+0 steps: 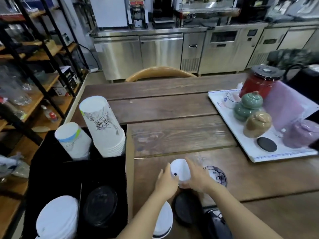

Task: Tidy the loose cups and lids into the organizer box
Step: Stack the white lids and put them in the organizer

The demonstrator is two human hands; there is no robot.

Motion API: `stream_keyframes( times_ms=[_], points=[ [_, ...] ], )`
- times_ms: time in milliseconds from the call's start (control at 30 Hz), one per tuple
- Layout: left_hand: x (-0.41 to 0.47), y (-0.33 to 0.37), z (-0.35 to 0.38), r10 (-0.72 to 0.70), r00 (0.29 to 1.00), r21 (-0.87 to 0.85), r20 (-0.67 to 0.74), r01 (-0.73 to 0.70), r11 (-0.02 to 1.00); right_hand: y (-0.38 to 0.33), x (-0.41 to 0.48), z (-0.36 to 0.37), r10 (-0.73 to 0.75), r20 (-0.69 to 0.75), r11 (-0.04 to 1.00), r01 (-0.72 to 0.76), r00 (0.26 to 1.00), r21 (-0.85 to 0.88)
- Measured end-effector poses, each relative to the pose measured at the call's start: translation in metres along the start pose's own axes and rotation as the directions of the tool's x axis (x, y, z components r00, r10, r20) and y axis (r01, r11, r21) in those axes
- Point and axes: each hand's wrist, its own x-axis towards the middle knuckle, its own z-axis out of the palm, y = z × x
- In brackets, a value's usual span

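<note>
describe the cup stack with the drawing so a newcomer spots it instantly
Start at the black organizer box on the wooden table's left edge. In its far compartments stand two upside-down white cup stacks; take the taller right one. Its ink sketch sets it apart from its blue-green-banded neighbour.

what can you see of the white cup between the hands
The white cup stands upside down on the wooden table, its flat base facing up and tilted a little toward the camera. It looks like paper, plain white, with a small dark mark low on its left side. The left hand is at its left wall and the right hand at its right, fingers along the side. Its rim is hidden behind the hands. A clear lid lies just to its right.
</note>
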Motion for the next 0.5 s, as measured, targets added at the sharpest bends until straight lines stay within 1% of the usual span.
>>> stream_keyframes(
  times_ms=[67,133,233,300,400,500],
  points=[
    [0.004,-0.002,0.005,-0.022,1.0,-0.079,-0.011,0.021,0.997,0.002,0.0,0.002,-0.024,-0.041,1.0,0.024,0.999,-0.002],
    [0.005,-0.002,0.005,-0.029,0.999,-0.193,-0.012,0.027,0.981,0.002,0.001,0.004,-0.029,-0.086,1.0,0.029,0.996,-0.008],
    [0.005,-0.001,0.0,-0.065,0.997,-0.44,-0.039,0.041,0.897,0.001,0.003,0.004,-0.029,-0.127,0.999,0.032,0.991,0.018],
    [0.005,0.001,-0.006,-0.092,0.994,-0.547,-0.062,0.043,0.836,-0.001,0.003,0.002,-0.034,-0.139,0.998,0.042,0.99,0.055],
    [0.003,0.001,-0.015,-0.131,0.984,-0.607,-0.124,0.03,0.794,-0.011,0.002,0.001,-0.043,-0.126,0.995,0.054,0.991,0.086],
    [-0.001,0.001,-0.024,-0.138,0.961,-0.62,-0.239,-0.041,0.784,-0.023,0.0,-0.003,-0.066,-0.109,0.987,0.081,0.992,0.14]
  ],
)
